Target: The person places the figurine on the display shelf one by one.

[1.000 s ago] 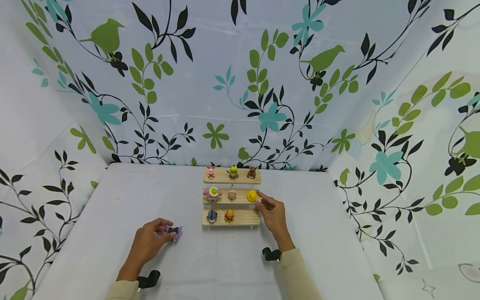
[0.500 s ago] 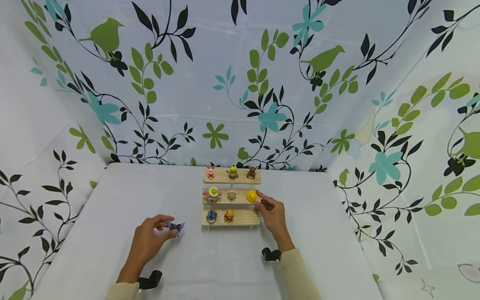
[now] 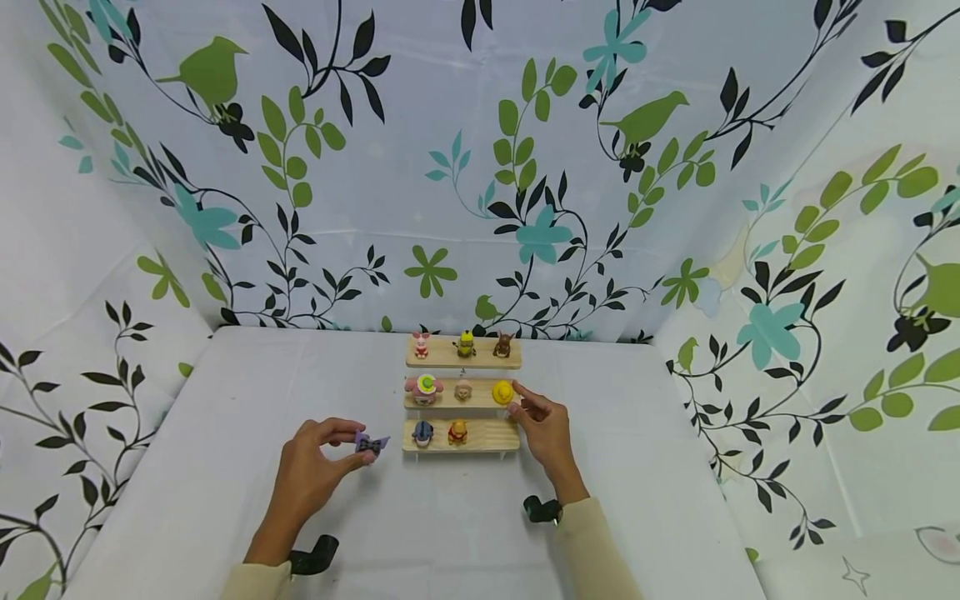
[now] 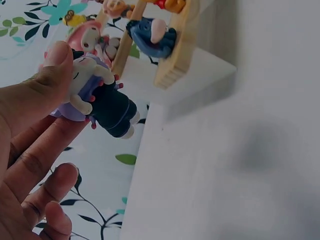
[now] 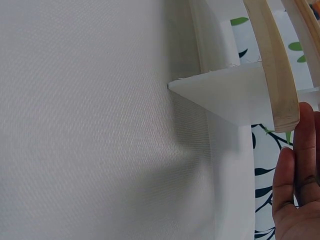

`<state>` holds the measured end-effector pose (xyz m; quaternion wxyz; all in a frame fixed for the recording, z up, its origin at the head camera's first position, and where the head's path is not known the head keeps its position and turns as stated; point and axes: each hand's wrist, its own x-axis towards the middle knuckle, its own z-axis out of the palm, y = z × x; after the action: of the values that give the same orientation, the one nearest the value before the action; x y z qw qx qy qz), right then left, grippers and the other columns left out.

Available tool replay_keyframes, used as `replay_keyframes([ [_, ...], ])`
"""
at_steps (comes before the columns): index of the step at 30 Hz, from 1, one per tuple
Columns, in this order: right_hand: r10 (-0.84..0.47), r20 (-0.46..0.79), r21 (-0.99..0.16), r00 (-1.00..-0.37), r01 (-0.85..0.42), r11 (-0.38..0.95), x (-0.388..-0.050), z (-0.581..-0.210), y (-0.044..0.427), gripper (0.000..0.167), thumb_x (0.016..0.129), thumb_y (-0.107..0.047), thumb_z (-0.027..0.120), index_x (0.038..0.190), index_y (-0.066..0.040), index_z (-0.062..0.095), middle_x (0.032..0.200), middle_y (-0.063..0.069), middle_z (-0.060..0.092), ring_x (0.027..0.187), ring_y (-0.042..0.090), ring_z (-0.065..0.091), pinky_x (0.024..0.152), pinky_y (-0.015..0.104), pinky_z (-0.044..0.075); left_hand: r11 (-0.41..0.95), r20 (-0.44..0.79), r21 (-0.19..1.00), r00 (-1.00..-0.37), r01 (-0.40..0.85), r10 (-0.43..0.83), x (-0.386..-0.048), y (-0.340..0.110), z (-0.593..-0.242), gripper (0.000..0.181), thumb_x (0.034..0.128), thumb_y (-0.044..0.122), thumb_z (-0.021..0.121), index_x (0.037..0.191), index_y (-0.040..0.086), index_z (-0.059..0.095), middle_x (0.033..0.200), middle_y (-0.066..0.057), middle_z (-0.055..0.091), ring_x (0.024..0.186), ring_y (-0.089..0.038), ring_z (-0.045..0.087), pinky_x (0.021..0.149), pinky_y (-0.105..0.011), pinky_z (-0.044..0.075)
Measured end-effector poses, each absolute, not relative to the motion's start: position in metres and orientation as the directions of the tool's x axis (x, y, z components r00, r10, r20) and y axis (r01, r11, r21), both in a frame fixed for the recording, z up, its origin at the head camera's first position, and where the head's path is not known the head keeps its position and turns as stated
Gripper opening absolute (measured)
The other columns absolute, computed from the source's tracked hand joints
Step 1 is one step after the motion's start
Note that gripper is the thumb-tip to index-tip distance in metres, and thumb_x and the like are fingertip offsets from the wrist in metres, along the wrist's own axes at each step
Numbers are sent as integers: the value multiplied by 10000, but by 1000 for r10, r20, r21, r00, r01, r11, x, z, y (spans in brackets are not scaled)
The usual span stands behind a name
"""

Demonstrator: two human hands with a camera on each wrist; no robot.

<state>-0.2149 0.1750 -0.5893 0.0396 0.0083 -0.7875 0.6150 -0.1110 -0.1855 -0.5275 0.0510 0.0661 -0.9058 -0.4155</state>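
My left hand (image 3: 318, 467) pinches a small purple and white figurine (image 3: 371, 443) between thumb and fingers, left of a wooden tiered display shelf (image 3: 491, 435). In the left wrist view this figurine (image 4: 95, 92) has a white face and a dark lower body, with the thumb over its head. My right hand (image 3: 545, 429) rests at the shelf's right end, beside a yellow-hatted figurine (image 3: 502, 392). Fairly straight fingers touch a board's end (image 5: 287, 117) in the right wrist view. On the front tier stand a blue donkey figurine (image 3: 423, 433) and a yellow bear figurine (image 3: 457, 431).
A pink figurine (image 3: 424, 388) and a pale one (image 3: 463, 390) share the middle tier. Several figurines, including a pink and white one (image 3: 421, 345), line the back tier. White cloth (image 3: 465, 525) covers the table, and a patterned curtain (image 3: 465, 167) hangs behind.
My left hand has moved right and slightly away from me, bringing the purple figurine closer to the shelf. The right hand has stayed at the shelf's end.
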Motion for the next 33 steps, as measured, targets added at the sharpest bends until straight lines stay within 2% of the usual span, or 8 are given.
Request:
replay_keyframes([
  [6, 18, 101, -965, -995, -93, 246, -214, -591, 177, 391, 950, -299, 792, 1338, -298, 750, 1120, 55, 729, 920, 170, 674, 761, 190, 547, 625, 71, 780, -988, -30, -136, -114, -170, -523, 465, 740, 282, 981, 1153, 196, 785, 1021, 15, 789, 1039, -222, 568, 950, -500, 442],
  [11, 4, 99, -968, -995, -95, 232, -214, -592, 178, 382, 945, -316, 792, 1324, -336, 752, 1104, 42, 730, 913, 181, 687, 750, 196, 552, 608, 106, 794, -988, 18, -109, -116, -155, -522, 458, 720, 253, 993, 1129, 203, 792, 1010, 36, 781, 1021, -193, 554, 941, -497, 451],
  [20, -1, 94, -971, -996, -92, 221, -214, -591, 178, 381, 946, -295, 790, 1322, -339, 751, 1111, 47, 739, 909, 195, 695, 733, 196, 549, 613, 175, 782, -983, 109, -48, -118, -127, -520, 430, 697, 228, 1007, 1069, 205, 793, 994, 10, 658, 985, -200, 576, 890, -441, 483],
  [27, -4, 88, -974, -996, -86, 210, -215, -590, 176, 414, 948, -292, 794, 1357, -254, 740, 1137, 97, 743, 883, 159, 713, 733, 187, 551, 638, 231, 753, -973, 161, -27, -119, -104, -518, 415, 671, 226, 1018, 1022, 227, 795, 935, 30, 541, 881, -117, 523, 776, -342, 445],
  [29, -8, 86, -976, -996, -86, 199, -215, -590, 176, 417, 949, -285, 794, 1360, -249, 738, 1133, 103, 742, 872, 162, 719, 723, 188, 551, 642, 238, 748, -971, 168, -22, -120, -99, -517, 413, 669, 234, 1019, 1012, 237, 790, 928, 8, 542, 848, -113, 496, 745, -322, 428],
  [33, -12, 85, -977, -996, -86, 197, -214, -589, 177, 409, 949, -296, 791, 1354, -280, 739, 1116, 88, 748, 859, 179, 723, 707, 192, 548, 646, 259, 738, -966, 196, -2, -122, -88, -517, 417, 673, 261, 1016, 1018, 226, 786, 946, -45, 585, 833, -188, 510, 719, -313, 425],
])
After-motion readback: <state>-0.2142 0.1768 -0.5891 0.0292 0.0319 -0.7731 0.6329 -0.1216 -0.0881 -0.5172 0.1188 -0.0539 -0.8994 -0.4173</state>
